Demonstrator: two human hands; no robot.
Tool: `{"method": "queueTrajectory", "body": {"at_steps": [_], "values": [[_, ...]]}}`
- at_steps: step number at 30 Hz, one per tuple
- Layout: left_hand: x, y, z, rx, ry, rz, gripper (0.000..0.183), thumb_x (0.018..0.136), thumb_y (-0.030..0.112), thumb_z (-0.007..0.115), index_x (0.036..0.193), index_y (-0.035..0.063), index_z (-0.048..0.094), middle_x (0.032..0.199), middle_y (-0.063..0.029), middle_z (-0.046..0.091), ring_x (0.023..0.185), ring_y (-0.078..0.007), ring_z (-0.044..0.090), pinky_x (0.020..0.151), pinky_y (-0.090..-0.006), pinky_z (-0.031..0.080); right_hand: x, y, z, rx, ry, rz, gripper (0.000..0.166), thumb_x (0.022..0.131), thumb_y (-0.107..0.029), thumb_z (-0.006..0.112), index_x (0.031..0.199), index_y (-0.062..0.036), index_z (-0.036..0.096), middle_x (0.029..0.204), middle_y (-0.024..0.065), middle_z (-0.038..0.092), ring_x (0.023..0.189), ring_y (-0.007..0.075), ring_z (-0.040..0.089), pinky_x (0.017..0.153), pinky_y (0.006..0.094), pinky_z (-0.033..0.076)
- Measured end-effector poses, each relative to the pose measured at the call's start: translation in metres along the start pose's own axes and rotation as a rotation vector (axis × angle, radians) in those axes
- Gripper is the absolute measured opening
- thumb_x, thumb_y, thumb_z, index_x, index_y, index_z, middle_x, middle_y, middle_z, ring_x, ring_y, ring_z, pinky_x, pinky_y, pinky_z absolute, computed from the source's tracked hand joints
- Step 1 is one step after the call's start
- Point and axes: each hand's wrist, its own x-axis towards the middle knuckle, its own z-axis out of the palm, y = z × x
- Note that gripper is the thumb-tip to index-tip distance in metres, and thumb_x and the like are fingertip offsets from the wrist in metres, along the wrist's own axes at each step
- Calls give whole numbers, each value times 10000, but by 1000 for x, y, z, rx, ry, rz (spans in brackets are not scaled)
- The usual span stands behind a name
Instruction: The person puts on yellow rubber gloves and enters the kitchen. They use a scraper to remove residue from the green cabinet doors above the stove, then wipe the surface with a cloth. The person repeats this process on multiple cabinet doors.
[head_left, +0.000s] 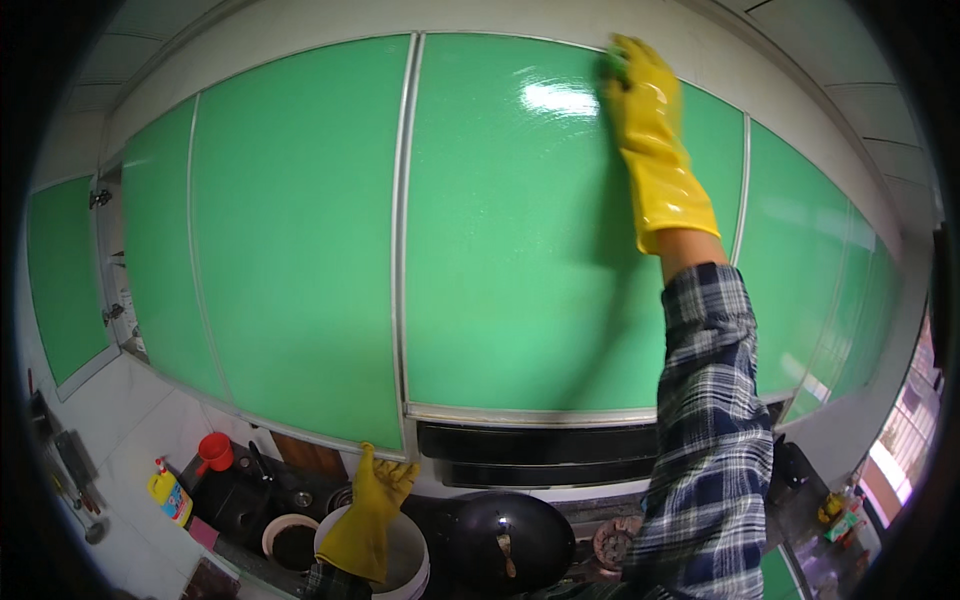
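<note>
My right hand (637, 82), in a long yellow rubber glove, is raised to the top of a green cabinet door (510, 247). It presses a green scrubbing pad or sponge (618, 64), mostly hidden by the fingers, against the glossy panel. Wet streaks shine on the door just left of that glove. Down at the lower edge of the neighbouring green door (300, 247) is my left hand (371, 502), gloved in yellow too. Its thumb points up at the door's metal frame and its fingers are spread apart, with nothing seen in them. A white bucket (412, 551) stands below it.
Under the cabinets is a black range hood (540, 454), with a dark wok (510, 551) and a gas burner (616, 544) below. A sink (232, 510), red dipper (216, 451) and yellow detergent bottle (171, 495) are left. One far-left cabinet door (71, 277) hangs open.
</note>
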Motion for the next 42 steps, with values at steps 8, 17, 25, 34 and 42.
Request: {"method": "queueTrajectory", "body": {"at_steps": [8,17,25,34,42], "values": [[4,22,-12,127,-47,-15,496,1040,608,707,1103,121,630,963,-65,637,872,-316,636,1022,-528,542,-105,-130,-25,246,-299,-182,473,810,-22,753,1281,-62,724,1356,199,711,1269,427,660,1139,542,507],[-9,-8,25,354,274,18,697,1097,610,602,1464,22,531,1449,-168,580,1367,-395,552,1202,-570,438,-52,60,-72,43,-70,38,352,868,-68,772,1215,-22,744,1218,231,754,1166,472,687,1047,516,556],[-9,17,0,324,352,96,703,1006,609,753,1421,68,585,1272,-157,668,1119,-419,684,938,-538,577,-132,-67,-86,319,-380,-361,360,864,-84,739,1223,-81,755,1314,175,728,1248,421,674,1142,536,512],[-1,-10,12,431,310,64,888,999,589,775,1588,19,434,1582,-248,505,1448,-492,526,1133,-620,511,-38,96,-103,-29,-88,-17,393,877,10,754,1269,-9,730,1357,219,723,1241,486,657,1072,475,557],[-2,10,-8,425,260,48,628,1003,617,754,1298,79,617,1131,-150,684,1103,-415,695,812,-519,581,-121,-13,-105,241,-388,-338,322,793,-11,710,1095,-83,793,1236,204,746,1182,425,692,1050,502,550]]}}
